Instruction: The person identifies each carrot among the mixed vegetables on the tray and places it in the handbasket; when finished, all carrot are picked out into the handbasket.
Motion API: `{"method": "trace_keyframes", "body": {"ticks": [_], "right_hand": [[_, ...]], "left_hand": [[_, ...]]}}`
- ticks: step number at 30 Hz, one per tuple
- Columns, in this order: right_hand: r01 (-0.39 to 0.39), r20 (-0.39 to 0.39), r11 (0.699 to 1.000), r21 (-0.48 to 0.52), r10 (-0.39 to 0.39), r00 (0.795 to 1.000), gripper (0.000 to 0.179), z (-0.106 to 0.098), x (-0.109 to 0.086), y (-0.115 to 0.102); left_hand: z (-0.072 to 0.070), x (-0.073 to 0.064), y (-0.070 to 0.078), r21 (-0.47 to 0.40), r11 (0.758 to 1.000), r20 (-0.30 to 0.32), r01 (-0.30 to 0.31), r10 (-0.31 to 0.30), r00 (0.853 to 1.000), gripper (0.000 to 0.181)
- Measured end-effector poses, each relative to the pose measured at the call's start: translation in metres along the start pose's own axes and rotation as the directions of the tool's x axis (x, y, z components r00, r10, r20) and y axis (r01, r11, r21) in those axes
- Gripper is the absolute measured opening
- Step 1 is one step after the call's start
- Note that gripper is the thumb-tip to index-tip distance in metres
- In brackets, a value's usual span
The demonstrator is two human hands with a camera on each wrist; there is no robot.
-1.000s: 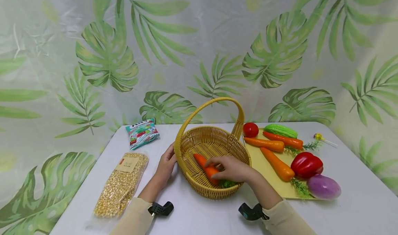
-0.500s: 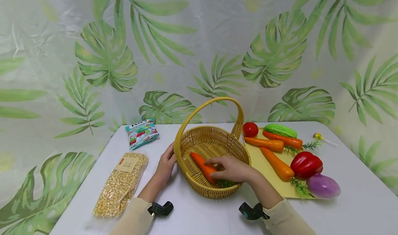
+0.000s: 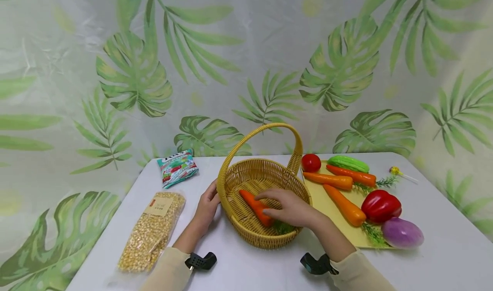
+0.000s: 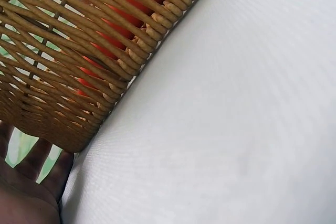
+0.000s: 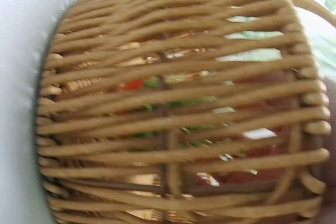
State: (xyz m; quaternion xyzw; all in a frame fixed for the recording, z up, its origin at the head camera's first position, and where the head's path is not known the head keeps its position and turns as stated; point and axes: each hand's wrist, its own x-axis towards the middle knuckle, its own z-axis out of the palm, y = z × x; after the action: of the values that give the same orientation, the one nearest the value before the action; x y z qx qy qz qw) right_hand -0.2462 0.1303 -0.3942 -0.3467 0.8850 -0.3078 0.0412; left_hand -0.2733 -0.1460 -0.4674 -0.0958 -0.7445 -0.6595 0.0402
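A woven basket (image 3: 265, 241) with a tall arched handle stands at the table's middle. Inside it lies an orange carrot (image 3: 251, 203), its green top partly under my right hand (image 3: 289, 209). That hand reaches over the front right rim, thumb and fingers parted above the carrot. Through the basket wall (image 5: 168, 98) in the right wrist view, bits of orange and green show. My left hand (image 3: 207, 207) rests against the basket's left side. In the left wrist view its spread fingers (image 4: 34, 158) touch the wicker low down, and the carrot (image 4: 113, 43) shows red-orange through the weave.
On the right, a yellow tray (image 3: 321, 202) bears several carrots (image 3: 344, 205), a tomato (image 3: 311, 162), a bitter melon (image 3: 348, 164), a red pepper (image 3: 381, 206) and an eggplant (image 3: 402, 233). A lollipop (image 3: 395, 170) lies beyond. Corn kernels (image 3: 150, 231) in a bag and a candy packet (image 3: 177, 169) lie left.
My right hand has loosened from the carrot and risen slightly, its thumb and fingers now apart. The carrot has shifted slightly within the basket. My left hand stays at the basket's side.
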Motion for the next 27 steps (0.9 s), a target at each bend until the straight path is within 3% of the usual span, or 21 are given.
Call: {"method": "trace_keyframes", "body": {"ticks": [9, 21, 27], "right_hand": [[0.065, -0.101, 0.997, 0.030, -0.062, 0.993, 0.028, -0.030, -0.012, -0.005], [-0.034, -0.271, 0.991, 0.127, 0.068, 0.960, 0.023, -0.071, -0.033, 0.008], [-0.067, -0.351, 0.990, 0.125, 0.107, 0.930, 0.020, -0.080, -0.038, 0.020]], "left_hand": [[0.001, -0.002, 0.001, 0.001, 1.000, -0.006, 0.001, -0.001, 1.000, 0.046], [0.001, 0.000, 0.001, -0.009, 1.000, 0.006, -0.006, 0.006, 1.000, 0.047], [0.000, 0.000, 0.000, -0.010, 1.000, 0.019, -0.011, 0.011, 1.000, 0.046]]}}
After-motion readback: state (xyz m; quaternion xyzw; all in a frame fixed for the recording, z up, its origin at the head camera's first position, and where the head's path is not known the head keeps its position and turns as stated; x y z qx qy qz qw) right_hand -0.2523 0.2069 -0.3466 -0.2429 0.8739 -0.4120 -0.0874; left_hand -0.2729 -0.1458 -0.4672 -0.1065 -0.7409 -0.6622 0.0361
